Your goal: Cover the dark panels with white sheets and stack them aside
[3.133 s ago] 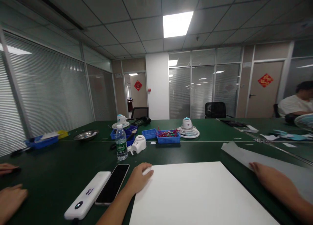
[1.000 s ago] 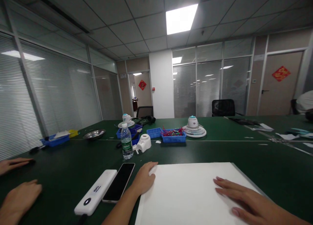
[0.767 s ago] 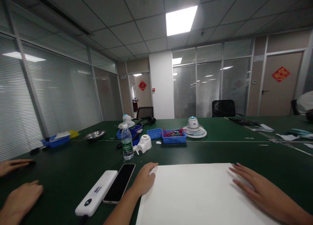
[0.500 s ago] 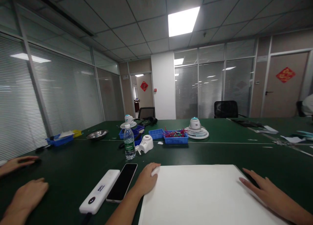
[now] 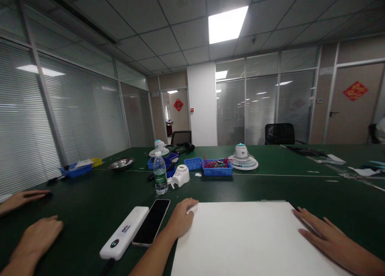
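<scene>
A large white board lies flat on the dark green table right in front of me. My left hand rests on its far left corner with the fingers curled loosely over the edge. Flat and open, my right hand lies at the board's far right corner, fingers spread, partly on the table. Neither hand holds anything.
A black phone and a white power bank lie left of the board. A water bottle, small white fans, blue parts bins and a metal bowl stand farther back. Another person's hands rest at the left.
My right hand slid from a grey sheet at the right onto the board, then outward to its right corner. The grey sheet is gone from view. The view drifted left.
</scene>
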The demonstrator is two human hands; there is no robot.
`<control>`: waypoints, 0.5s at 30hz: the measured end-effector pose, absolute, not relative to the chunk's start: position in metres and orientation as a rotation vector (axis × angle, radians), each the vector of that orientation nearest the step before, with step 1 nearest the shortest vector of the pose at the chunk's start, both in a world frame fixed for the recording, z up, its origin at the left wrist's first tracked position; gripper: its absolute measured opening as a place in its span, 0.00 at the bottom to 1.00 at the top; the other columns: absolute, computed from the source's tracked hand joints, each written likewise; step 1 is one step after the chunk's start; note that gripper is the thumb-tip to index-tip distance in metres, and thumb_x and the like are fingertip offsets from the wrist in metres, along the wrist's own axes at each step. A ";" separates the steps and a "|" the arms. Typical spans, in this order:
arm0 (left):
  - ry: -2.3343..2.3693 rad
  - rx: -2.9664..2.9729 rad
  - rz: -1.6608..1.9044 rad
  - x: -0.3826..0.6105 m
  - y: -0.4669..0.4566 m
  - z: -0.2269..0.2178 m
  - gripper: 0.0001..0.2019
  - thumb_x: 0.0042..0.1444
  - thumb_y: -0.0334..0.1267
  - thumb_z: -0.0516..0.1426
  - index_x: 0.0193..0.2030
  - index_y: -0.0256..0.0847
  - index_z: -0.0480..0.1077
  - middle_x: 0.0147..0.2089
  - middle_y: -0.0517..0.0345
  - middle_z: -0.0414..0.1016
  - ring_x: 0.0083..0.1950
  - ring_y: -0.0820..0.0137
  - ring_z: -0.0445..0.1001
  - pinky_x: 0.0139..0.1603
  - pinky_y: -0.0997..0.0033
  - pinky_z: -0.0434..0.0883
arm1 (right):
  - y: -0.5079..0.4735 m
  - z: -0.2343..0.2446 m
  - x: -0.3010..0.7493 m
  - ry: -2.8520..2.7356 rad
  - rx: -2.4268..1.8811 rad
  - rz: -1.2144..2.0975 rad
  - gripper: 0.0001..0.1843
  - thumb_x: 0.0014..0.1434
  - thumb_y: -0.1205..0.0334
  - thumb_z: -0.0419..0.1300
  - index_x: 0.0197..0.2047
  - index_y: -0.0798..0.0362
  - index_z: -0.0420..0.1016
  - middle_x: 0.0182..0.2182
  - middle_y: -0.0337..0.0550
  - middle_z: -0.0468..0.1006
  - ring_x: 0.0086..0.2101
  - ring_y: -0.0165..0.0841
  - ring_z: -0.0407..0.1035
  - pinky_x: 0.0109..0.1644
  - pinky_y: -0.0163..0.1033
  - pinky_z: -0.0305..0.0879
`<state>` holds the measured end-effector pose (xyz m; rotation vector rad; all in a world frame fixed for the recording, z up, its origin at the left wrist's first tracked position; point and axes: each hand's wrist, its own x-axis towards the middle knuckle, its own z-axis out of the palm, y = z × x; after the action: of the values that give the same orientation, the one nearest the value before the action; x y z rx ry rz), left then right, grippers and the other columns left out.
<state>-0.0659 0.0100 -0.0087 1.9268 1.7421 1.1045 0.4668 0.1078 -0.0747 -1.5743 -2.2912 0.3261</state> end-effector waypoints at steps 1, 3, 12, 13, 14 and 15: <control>1.742 1.929 1.110 -0.066 0.010 -0.008 0.26 0.48 0.24 0.53 0.52 0.41 0.78 0.59 0.52 0.79 0.64 0.63 0.72 0.70 0.60 0.62 | 0.107 -0.074 0.466 -2.295 -1.582 0.326 0.43 0.62 0.30 0.48 0.73 0.44 0.54 0.71 0.41 0.50 0.70 0.47 0.42 0.73 0.62 0.33; 1.743 1.933 1.121 -0.065 0.010 -0.008 0.24 0.50 0.24 0.53 0.51 0.41 0.79 0.58 0.52 0.79 0.62 0.64 0.74 0.69 0.61 0.63 | 0.105 -0.073 0.464 -2.299 -1.579 0.322 0.43 0.63 0.30 0.47 0.73 0.44 0.54 0.71 0.41 0.50 0.70 0.47 0.42 0.73 0.62 0.33; 1.838 1.934 1.112 -0.063 0.009 -0.007 0.21 0.55 0.31 0.53 0.54 0.39 0.77 0.59 0.48 0.78 0.61 0.61 0.74 0.68 0.60 0.63 | 0.099 -0.061 0.458 -2.285 -1.584 0.280 0.41 0.62 0.30 0.49 0.71 0.43 0.60 0.70 0.41 0.56 0.69 0.48 0.46 0.72 0.63 0.40; 1.839 1.938 1.106 -0.063 0.009 -0.007 0.20 0.56 0.32 0.53 0.54 0.39 0.77 0.59 0.48 0.78 0.61 0.61 0.74 0.67 0.60 0.63 | 0.097 -0.057 0.455 -2.292 -1.591 0.248 0.41 0.62 0.30 0.49 0.71 0.43 0.60 0.70 0.42 0.56 0.69 0.49 0.45 0.72 0.64 0.40; 1.839 1.942 1.100 -0.063 0.009 -0.007 0.20 0.57 0.33 0.53 0.54 0.40 0.77 0.58 0.48 0.78 0.61 0.61 0.74 0.67 0.61 0.64 | 0.093 -0.051 0.452 -2.303 -1.580 0.196 0.41 0.62 0.30 0.50 0.71 0.43 0.60 0.70 0.42 0.55 0.69 0.50 0.45 0.72 0.65 0.39; 1.837 1.945 1.094 -0.063 0.009 -0.008 0.19 0.58 0.34 0.53 0.54 0.40 0.77 0.58 0.48 0.78 0.61 0.61 0.74 0.67 0.61 0.64 | 0.087 -0.045 0.448 -2.323 -1.541 0.127 0.41 0.61 0.31 0.51 0.71 0.42 0.60 0.71 0.41 0.53 0.70 0.50 0.44 0.72 0.65 0.38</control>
<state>-0.0632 0.0091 -0.0079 1.9447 1.8369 1.0943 0.4477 0.0871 -0.0447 -1.5408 -2.3228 0.1274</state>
